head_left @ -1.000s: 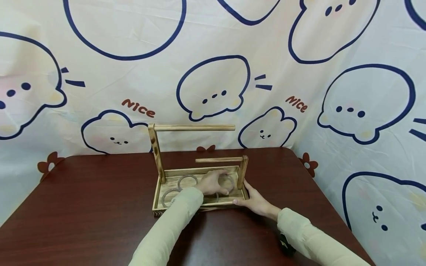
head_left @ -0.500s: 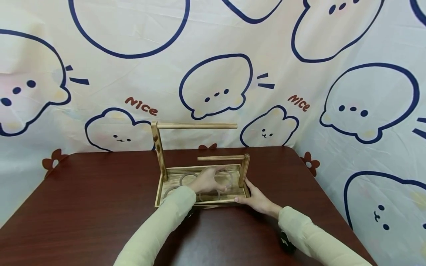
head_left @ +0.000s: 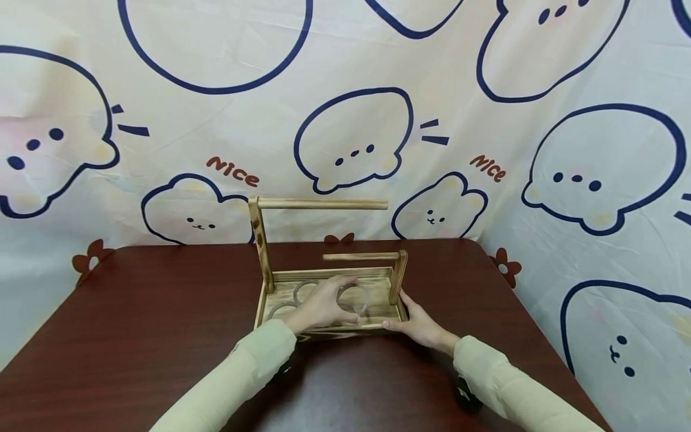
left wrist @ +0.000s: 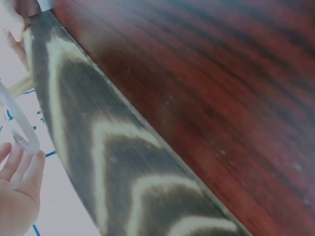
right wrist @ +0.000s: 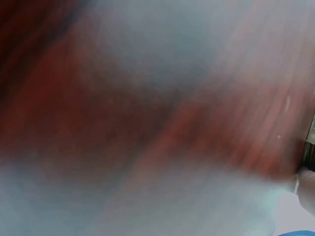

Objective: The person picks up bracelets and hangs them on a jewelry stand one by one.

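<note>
Left hand [head_left: 322, 303] pinches a round, translucent ring [head_left: 367, 298] over the wooden tray [head_left: 381, 293]; right hand [head_left: 418, 324] grips that tray's right end, thumb in front!

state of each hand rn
Left grip: closed, holding a pale translucent round ring.
Right grip: closed on the corner of a brown rectangular wooden tray.

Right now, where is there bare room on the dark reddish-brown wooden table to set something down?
The table is bare left of the light-brown wooden tray with upright posts, between the cream sleeves, and from the right hand to its right edge. Crowded: the tray, where the left hand holds a translucent ring, with other rings to its left.
</note>
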